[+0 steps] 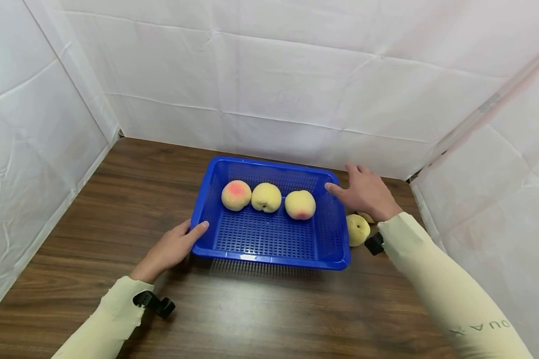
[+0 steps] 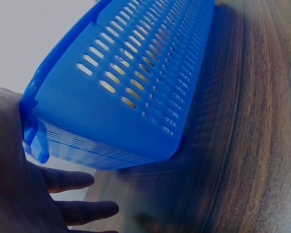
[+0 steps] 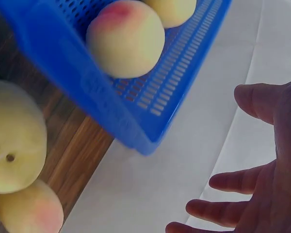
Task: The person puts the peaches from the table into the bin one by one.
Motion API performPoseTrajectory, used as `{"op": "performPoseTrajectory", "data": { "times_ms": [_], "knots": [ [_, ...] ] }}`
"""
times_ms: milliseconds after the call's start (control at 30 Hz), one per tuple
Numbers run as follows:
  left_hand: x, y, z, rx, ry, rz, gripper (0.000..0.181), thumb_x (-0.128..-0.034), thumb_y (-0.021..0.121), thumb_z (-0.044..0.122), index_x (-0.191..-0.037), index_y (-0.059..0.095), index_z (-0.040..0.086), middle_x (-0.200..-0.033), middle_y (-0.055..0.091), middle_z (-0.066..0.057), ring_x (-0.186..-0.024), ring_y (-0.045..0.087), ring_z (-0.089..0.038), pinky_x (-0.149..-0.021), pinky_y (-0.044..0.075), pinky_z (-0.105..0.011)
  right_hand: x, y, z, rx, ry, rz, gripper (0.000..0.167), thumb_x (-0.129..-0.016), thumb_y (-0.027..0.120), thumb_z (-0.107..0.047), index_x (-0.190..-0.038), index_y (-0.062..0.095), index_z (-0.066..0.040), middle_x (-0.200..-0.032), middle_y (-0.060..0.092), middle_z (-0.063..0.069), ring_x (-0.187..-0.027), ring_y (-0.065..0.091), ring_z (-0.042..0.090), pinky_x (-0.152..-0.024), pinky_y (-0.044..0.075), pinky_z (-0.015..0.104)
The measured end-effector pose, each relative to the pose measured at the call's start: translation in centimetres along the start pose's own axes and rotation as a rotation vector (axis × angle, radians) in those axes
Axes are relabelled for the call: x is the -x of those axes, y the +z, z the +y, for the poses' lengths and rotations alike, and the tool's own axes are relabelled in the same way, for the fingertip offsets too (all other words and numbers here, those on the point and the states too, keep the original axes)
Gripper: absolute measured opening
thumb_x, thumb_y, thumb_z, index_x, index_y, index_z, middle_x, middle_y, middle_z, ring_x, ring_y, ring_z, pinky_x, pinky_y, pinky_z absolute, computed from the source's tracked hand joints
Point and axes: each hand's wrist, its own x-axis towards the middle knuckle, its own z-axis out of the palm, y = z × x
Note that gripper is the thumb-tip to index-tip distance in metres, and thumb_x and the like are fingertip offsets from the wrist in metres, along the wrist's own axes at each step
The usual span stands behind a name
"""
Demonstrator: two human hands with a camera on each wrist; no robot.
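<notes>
A blue plastic basket (image 1: 269,263) with slotted walls stands on the table, three yellow peaches in a row inside it: a red-blushed one (image 1: 236,195), a middle one (image 1: 266,198) and a right one (image 1: 300,205). My left hand (image 1: 172,248) is at the basket's left end, thumb over the rim; in the left wrist view its visible fingers (image 2: 68,179) stretch out straight beside the wall. Over the far right corner hovers my right hand (image 1: 366,193), fingers spread and apart from the basket in the right wrist view. It holds nothing.
Outside the basket's right wall lies a peach (image 1: 358,230), with another peach (image 3: 31,206) beside it, partly covered by my right hand in the head view. White sheeting (image 1: 269,85) encloses the back and both sides of the brown wooden table (image 1: 94,214).
</notes>
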Motion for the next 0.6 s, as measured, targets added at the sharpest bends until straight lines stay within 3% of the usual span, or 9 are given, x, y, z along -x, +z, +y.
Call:
{"op": "performPoseTrajectory", "data": {
  "times_ms": [333, 600],
  "knots": [
    [0.0, -0.1, 0.1, -0.005, -0.005, -0.008, 0.084, -0.1079, 0.034, 0.064, -0.167, 0.020, 0.006, -0.159, 0.045, -0.029, -0.145, 0.046, -0.052, -0.114, 0.036, -0.074, 0.8, -0.2, 3.2, 0.002, 0.049, -0.046, 0.102, -0.100, 0.046, -0.070, -0.164, 0.017, 0.003, -0.165, 0.024, 0.035, -0.144, 0.035, 0.060, -0.113, 0.038, 0.070],
    [-0.1, -0.2, -0.1, -0.008, -0.006, -0.008, 0.085, -0.1074, 0.033, 0.065, -0.167, 0.020, 0.006, -0.159, 0.045, -0.029, -0.145, 0.046, -0.052, -0.113, 0.037, -0.075, 0.9, -0.3, 4.7, -0.009, 0.055, -0.086, 0.106, -0.098, 0.049, -0.072, -0.167, 0.008, -0.001, -0.169, 0.015, 0.035, -0.145, 0.032, 0.062, -0.114, 0.036, 0.072]
  ]
}}
